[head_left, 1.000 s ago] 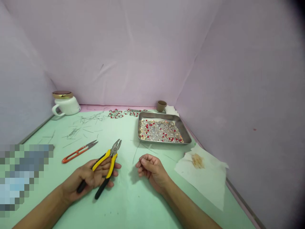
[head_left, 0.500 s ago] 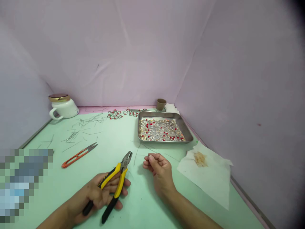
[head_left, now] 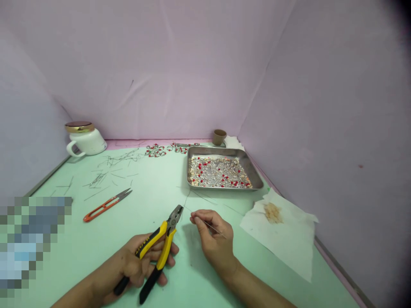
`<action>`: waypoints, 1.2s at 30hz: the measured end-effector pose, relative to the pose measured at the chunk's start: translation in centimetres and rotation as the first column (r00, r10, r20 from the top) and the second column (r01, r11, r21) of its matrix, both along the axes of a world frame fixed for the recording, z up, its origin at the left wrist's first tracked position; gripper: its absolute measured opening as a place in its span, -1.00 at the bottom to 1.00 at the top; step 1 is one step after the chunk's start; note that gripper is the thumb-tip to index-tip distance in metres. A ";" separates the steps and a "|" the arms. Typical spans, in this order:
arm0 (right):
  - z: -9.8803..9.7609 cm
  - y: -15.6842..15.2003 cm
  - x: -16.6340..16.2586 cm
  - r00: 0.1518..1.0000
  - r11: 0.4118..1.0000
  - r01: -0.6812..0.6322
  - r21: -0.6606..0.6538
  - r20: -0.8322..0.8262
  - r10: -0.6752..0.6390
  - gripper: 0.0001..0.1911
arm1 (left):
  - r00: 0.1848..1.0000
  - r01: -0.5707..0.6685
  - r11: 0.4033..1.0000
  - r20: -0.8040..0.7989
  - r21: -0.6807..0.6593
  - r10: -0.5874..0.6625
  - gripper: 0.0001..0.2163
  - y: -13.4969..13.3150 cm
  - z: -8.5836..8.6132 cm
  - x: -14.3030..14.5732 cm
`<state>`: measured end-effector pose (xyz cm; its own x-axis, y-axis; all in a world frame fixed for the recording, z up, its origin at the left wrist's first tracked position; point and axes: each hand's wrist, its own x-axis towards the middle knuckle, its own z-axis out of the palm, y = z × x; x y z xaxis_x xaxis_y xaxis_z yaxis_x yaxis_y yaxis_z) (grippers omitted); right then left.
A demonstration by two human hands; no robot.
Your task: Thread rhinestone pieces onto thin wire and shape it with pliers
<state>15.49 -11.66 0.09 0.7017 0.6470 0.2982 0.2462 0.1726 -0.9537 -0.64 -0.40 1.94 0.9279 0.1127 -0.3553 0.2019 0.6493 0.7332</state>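
Observation:
My left hand [head_left: 141, 261] is wrapped round the yellow and black handles of a pair of pliers [head_left: 165, 239]. The handles are spread and the jaws point up and to the right. Just right of the jaws, my right hand [head_left: 213, 235] pinches a thin wire [head_left: 212, 227] between thumb and forefinger. One end of the wire reaches towards the plier jaws; whether the jaws touch it I cannot tell. Beyond both hands stands a metal tray [head_left: 224, 187] holding many small pale, gold and red beads [head_left: 221, 173].
Orange-handled thread snips [head_left: 107, 205] lie at left, near loose wire pieces [head_left: 96, 179]. Beaded rings [head_left: 156, 150] lie at the back. A lidded white mug [head_left: 86, 143] stands back left, a small brown cup [head_left: 219, 137] behind the tray. White paper [head_left: 289, 239] with tan bits [head_left: 273, 213] lies at right.
The wire in my right hand now shows clearly, its end turned towards the pliers. The pliers have shifted slightly right, closer to my right hand.

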 end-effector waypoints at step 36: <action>0.8 0.4 1.5 0.554 0.816 -0.578 0.018 -0.726 0.408 -0.78 | 0.944 0.161 0.304 -0.237 0.939 0.230 -0.49 -2.0 3.6 -0.4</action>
